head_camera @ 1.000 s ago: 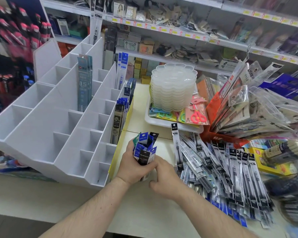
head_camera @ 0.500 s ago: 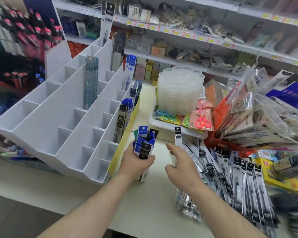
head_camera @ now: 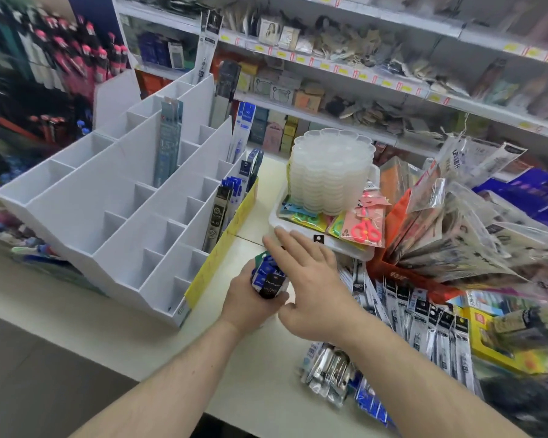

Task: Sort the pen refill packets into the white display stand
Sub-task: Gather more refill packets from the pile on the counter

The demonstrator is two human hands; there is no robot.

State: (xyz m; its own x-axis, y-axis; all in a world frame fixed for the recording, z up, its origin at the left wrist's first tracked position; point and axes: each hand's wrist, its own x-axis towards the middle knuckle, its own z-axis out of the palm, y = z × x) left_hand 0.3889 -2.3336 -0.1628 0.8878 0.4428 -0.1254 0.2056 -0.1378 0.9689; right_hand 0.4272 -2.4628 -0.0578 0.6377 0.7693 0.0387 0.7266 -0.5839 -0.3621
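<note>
Left hand [head_camera: 250, 300] grips an upright bundle of refill packets [head_camera: 269, 276]; right hand [head_camera: 310, 279] spread flat.
The right hand seems to touch the bundle top, beside the white display stand [head_camera: 86, 210].

Pale counter [head_camera: 159, 339], carrying a white display stand [head_camera: 86, 213] at left. Behind centre, a white tray [head_camera: 339, 245] stacked with clear plastic dishes [head_camera: 331, 172]. At right, loose pen refill packets [head_camera: 424, 324] spread flat, beside an orange box [head_camera: 399, 273] and a yellow box [head_camera: 500, 349].
</note>
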